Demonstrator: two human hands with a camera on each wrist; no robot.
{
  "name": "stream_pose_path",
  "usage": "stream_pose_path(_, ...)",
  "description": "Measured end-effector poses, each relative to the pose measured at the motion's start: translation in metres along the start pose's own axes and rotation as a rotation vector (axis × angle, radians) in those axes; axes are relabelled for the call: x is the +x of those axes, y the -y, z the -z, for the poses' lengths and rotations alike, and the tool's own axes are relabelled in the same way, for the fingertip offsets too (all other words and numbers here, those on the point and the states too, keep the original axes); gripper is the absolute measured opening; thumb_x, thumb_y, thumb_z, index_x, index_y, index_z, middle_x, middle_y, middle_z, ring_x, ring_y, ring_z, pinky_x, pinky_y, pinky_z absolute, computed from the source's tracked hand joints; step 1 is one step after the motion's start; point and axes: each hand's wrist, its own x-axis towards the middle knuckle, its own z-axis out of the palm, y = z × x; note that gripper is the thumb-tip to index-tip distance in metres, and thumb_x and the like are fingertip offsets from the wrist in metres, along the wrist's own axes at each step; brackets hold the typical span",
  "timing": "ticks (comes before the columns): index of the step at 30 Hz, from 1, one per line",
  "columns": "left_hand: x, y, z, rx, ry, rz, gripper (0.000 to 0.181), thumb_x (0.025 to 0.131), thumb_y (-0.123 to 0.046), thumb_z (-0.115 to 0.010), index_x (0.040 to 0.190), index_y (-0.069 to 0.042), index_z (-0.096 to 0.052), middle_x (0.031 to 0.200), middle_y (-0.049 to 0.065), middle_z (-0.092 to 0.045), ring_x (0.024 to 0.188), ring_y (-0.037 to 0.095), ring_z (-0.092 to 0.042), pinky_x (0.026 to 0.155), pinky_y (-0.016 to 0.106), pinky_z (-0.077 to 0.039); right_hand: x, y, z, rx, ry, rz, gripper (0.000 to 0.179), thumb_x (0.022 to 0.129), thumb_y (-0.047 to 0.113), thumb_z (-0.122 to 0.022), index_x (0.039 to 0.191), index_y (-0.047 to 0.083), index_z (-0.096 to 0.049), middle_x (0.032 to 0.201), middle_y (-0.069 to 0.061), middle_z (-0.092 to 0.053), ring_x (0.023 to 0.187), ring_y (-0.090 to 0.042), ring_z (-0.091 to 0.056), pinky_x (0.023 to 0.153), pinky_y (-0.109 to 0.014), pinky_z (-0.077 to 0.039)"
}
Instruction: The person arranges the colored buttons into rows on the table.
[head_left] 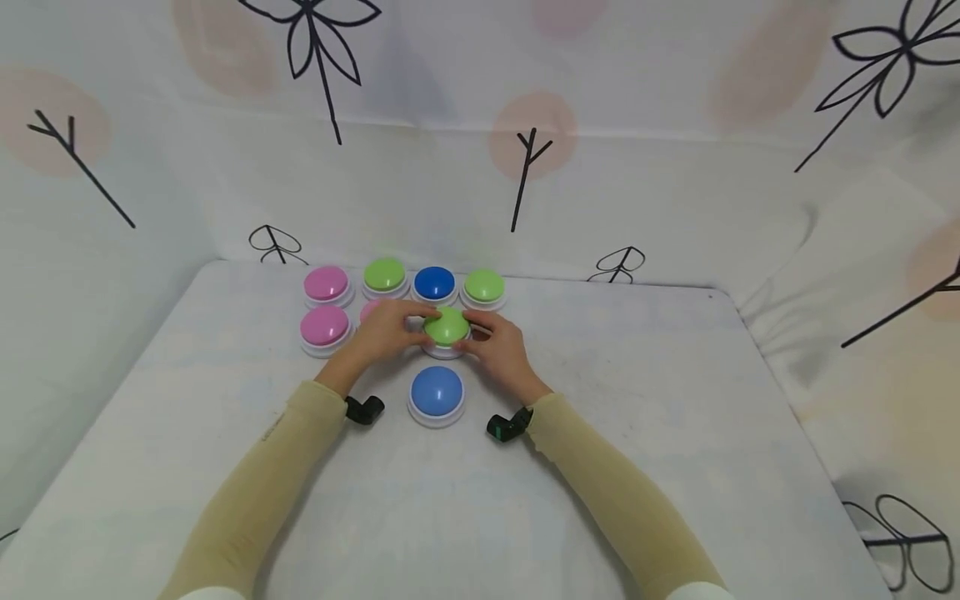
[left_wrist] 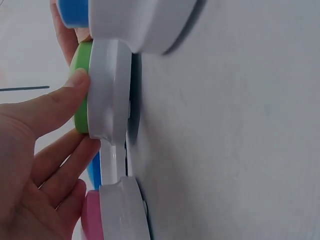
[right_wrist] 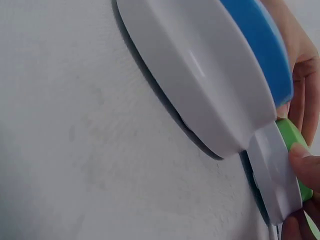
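Observation:
A green-topped push button (head_left: 446,327) with a white round base is held between both hands over the white table. My left hand (head_left: 386,329) grips its left side; in the left wrist view the thumb (left_wrist: 77,80) presses on the edge of the green dome (left_wrist: 81,120). My right hand (head_left: 501,348) holds the right side, and its thumb (right_wrist: 302,155) lies against the green top in the right wrist view. Just nearer to me stands a light blue push button (head_left: 437,392), touched by neither hand. A pink button (head_left: 369,310) is mostly hidden behind the left hand.
Behind the hands, a row holds a pink button (head_left: 326,283), a green button (head_left: 385,273), a dark blue button (head_left: 434,283) and another green button (head_left: 483,286). A second pink button (head_left: 324,326) sits left of the left hand. A patterned cloth wall (head_left: 420,192) rises at the back.

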Motion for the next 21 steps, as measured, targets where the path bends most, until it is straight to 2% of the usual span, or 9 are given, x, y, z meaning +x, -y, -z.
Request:
stream_pose_path(6, 0.0, -0.004, -0.005, -0.026, -0.006, -0.026, 0.045, 0.084, -0.02, -0.082, 0.127, -0.014, -0.07, 0.133, 0.005, -0.064, 0.128, 0.027, -0.054, 0.105, 0.046, -0.044, -0.005, 0.003, 0.01, 0.054, 0.006, -0.007, 0.056, 0.078, -0.003, -0.082, 0.131, 0.003, -0.063, 0.132, -0.012, -0.06, 0.121, -0.026, -0.06, 0.094, -0.024, -0.051)
stream_pose_path(13, 0.002, -0.013, -0.013, -0.134, 0.005, -0.051, 0.047, 0.084, -0.014, -0.081, 0.128, -0.01, -0.068, 0.137, 0.007, -0.06, 0.126, 0.027, -0.055, 0.097, 0.038, -0.051, -0.013, 0.001, 0.025, 0.021, 0.019, -0.015, 0.056, 0.079, -0.001, -0.082, 0.131, 0.004, -0.063, 0.132, -0.01, -0.06, 0.123, -0.024, -0.058, 0.094, -0.022, -0.05)
stream_pose_path(21, 0.002, -0.025, -0.026, -0.209, 0.008, -0.032, 0.046, 0.087, -0.012, -0.079, 0.131, -0.01, -0.066, 0.138, 0.006, -0.059, 0.126, 0.026, -0.055, 0.098, 0.036, -0.05, -0.024, 0.001, 0.039, 0.022, 0.009, -0.001, 0.053, 0.079, -0.002, -0.082, 0.128, 0.002, -0.064, 0.13, -0.012, -0.059, 0.121, -0.025, -0.059, 0.095, -0.025, -0.05)
